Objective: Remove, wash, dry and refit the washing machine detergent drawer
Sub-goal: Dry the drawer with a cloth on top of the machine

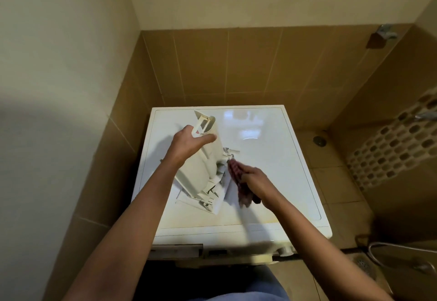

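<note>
The detergent drawer [199, 175] is standing tilted on the washing machine [272, 177] top, with the left hand [189, 143] gripping its upper end, thumb and fingers curling round it. Just below and right of that grip, the right hand [256, 183] is clutching a dark red cloth [236, 175] and pressing it against the drawer's side.

- the drawer [201, 170] stands tilted over the left half of the washing machine top [272, 165], left hand [186, 143] gripping its upper end; blocked there;
- right hand [257, 182] and cloth [238, 182] crowd the middle;
- right half and back-right corner open; tiled wall [224, 64] close behind the back edge
</note>
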Demonstrator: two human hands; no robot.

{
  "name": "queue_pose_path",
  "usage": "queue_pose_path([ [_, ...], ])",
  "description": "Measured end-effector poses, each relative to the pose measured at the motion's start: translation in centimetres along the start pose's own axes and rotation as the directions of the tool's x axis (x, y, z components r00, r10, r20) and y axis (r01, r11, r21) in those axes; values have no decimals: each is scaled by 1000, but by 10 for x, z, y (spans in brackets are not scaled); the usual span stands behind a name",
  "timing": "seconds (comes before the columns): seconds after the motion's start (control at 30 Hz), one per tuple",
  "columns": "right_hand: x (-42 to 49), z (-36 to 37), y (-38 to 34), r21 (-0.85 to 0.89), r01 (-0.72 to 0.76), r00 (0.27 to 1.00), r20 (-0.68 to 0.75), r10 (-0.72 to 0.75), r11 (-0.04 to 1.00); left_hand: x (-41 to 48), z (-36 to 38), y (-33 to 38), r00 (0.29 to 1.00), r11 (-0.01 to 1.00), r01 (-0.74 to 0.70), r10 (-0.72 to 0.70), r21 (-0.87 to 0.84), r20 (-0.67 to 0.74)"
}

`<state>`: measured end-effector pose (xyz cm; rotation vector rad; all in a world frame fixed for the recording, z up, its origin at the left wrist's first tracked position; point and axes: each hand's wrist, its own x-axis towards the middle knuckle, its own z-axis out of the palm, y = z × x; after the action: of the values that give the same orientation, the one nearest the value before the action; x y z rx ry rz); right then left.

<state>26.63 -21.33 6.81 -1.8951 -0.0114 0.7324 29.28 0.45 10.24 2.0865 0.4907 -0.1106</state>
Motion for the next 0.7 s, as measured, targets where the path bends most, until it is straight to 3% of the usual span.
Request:
queue_pose_path([
  [0.03, -4, 4, -7, 112, 55, 997, -51, -50, 992, -1, -2, -1, 1000, 1000, 0, 0, -29, 1],
  [0.1, -5, 18, -20, 165, 172, 980, -130, -151, 971, -2, -4, -1, 1000, 998, 3, -3, -61, -13],
  [0.37, -11, 66, -49, -114, 397, 866, -281, -413, 911, -13, 14, 7, 993, 936, 63, -94, -347, -73],
  [0.5, -14, 62, -40, -354, 490, 784, -219, -580, 796, -19, 23, 4, 977, 917, 89, -156, -389, -143],
  [0.6, -7, 49, -29, -441, 347, 847, -233, -479, 828, -22, 26, 3, 966, 908, 106, -191, -406, -175],
  [0.7, -1, 45, -30, -357, 236, 907, -253, -337, 904, -21, 27, 0, 964, 903, 116, -203, -414, -172],
])
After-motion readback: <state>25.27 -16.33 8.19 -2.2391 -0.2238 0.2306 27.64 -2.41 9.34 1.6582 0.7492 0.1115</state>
